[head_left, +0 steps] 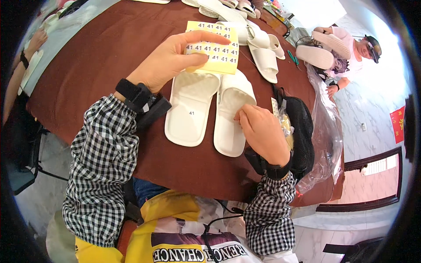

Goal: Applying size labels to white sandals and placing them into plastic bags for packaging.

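My left hand point(169, 57) grips a yellow sheet of size stickers point(219, 65), thumb and fingers pressed on its face, above the toe ends of two white slippers. The left slipper point(186, 125) lies flat with a small printed sticker point(191, 113) on its insole. Beside it is the right slipper point(229, 136), its insole partly covered by my right hand point(263, 131). That hand's thumb and fingertips are pinched together at the slipper's inner sole. Whatever they hold, if anything, is too small or hidden to make out.
More white slippers point(265, 61) lie at the far side of the brown-covered table point(105, 57). A black bag point(300, 127) and clear plastic point(326, 136) are at my right, near green scissors point(293, 58). A person point(351, 57) holds slippers at far right; another person's hand point(38, 38) shows at far left.
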Motion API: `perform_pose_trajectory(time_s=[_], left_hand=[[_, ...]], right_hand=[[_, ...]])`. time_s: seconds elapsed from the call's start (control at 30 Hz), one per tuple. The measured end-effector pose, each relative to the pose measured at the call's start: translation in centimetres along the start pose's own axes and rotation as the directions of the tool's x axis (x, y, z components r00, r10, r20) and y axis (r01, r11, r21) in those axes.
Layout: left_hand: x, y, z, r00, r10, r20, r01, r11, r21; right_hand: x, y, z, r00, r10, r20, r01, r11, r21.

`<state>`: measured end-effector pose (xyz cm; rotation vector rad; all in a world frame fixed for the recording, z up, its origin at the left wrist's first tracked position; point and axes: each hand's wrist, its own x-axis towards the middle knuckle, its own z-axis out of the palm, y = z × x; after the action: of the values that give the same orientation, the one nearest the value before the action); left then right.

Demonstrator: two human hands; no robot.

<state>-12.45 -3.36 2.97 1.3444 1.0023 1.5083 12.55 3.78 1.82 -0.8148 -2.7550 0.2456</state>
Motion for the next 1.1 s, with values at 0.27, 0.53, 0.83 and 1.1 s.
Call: perform_pose_trajectory(time_s=[0.27, 0.53, 0.83, 1.1], left_hand=[[-0.3, -0.2, -0.1, 1.0, 0.0, -0.021, 0.001, 0.999, 0.05], [-0.5, -0.3, -0.4, 1.0, 0.004, -0.023, -0.002, 0.996, 0.092], [-0.4, -0.9, -0.8, 0.999, -0.006, -0.038, 0.01, 0.995, 0.097], [-0.2, -1.0, -0.7, 0.999, -0.014, -0.05, 0.019, 0.995, 0.101]], right_hand=[[-0.6, 0.8, -0.4, 0.972, 0.227, 0.054, -0.227, 0.867, 0.444], [-0.5, 1.1, 0.8, 0.997, 0.065, -0.033, -0.054, 0.964, 0.26], [-0.7, 1.1, 1.1, 0.997, 0.072, -0.021, -0.068, 0.987, 0.144], [-0.9, 2.0, 0.6, 0.999, 0.039, 0.018, -0.043, 0.959, 0.28]])
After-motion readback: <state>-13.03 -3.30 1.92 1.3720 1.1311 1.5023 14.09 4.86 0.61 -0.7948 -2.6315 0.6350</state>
